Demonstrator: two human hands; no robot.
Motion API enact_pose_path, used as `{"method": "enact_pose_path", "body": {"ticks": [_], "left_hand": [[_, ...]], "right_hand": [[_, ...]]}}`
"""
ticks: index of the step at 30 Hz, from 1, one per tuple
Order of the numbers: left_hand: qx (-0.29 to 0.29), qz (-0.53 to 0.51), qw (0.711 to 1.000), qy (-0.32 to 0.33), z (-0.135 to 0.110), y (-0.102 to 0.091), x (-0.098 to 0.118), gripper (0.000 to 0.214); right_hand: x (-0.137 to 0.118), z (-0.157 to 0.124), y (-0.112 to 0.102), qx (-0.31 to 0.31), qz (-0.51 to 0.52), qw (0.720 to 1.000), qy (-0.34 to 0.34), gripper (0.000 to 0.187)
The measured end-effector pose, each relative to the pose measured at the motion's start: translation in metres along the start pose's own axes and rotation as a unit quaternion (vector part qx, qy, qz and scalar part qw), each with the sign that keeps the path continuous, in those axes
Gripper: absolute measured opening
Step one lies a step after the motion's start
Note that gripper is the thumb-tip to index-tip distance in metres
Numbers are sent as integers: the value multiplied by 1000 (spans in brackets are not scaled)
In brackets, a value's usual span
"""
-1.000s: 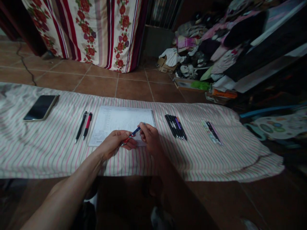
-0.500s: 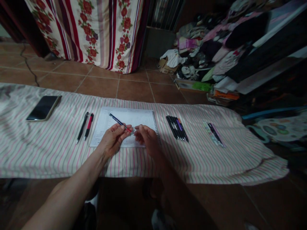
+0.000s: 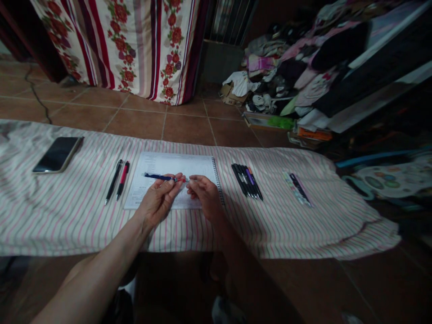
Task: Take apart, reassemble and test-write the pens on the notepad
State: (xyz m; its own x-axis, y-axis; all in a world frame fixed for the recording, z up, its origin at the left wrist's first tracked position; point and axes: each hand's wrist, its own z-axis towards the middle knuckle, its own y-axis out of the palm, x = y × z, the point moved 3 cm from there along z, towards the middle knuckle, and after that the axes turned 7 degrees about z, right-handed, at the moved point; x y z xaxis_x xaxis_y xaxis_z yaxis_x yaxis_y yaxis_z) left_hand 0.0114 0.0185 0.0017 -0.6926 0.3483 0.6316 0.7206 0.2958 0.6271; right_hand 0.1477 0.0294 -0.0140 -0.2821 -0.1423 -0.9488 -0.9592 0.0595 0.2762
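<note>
My left hand [image 3: 158,199] is shut on a blue pen [image 3: 159,177] with a red front section, holding it level above a spiral-bound notebook [image 3: 168,164] with a printed sheet. The pen's blue end points left. My right hand [image 3: 205,195] sits just right of the pen's tip, over the notebook's lower right part. Its fingers are slightly apart and show no held object. To the notebook's left lie a black pen [image 3: 114,182] and a red pen [image 3: 123,181].
A striped cloth [image 3: 286,236] carries a smartphone [image 3: 57,155], a row of several pens [image 3: 247,181], and a small pen pack [image 3: 297,189]. Beyond it are tiled floor [image 3: 187,129], floral bedding [image 3: 145,49], and heaped clothes [image 3: 286,72].
The blue pen has swung from a diagonal to nearly level, with its blue end now left. My left hand now holds it alone, and my right hand has come off its blue end.
</note>
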Motion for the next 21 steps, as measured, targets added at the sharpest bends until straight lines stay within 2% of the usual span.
{"method": "enact_pose_path", "body": {"ticks": [6, 11, 14, 17, 21], "left_hand": [[-34, 18, 999, 6, 0, -1, -2, 17], [-101, 74, 992, 19, -2, -7, 8, 14], [-104, 99, 989, 45, -3, -14, 17, 18], [-99, 178, 976, 80, -3, -19, 25, 19], [-89, 345, 931, 76, -2, -21, 24, 25]], "right_hand": [[0, -1, 2, -25, 3, 1000, 11, 28], [1, 2, -6, 7, 27, 1000, 12, 30], [1, 5, -15, 30, 32, 999, 10, 30], [0, 7, -21, 27, 21, 999, 10, 30], [-2, 5, -22, 4, -5, 1000, -2, 29]]}}
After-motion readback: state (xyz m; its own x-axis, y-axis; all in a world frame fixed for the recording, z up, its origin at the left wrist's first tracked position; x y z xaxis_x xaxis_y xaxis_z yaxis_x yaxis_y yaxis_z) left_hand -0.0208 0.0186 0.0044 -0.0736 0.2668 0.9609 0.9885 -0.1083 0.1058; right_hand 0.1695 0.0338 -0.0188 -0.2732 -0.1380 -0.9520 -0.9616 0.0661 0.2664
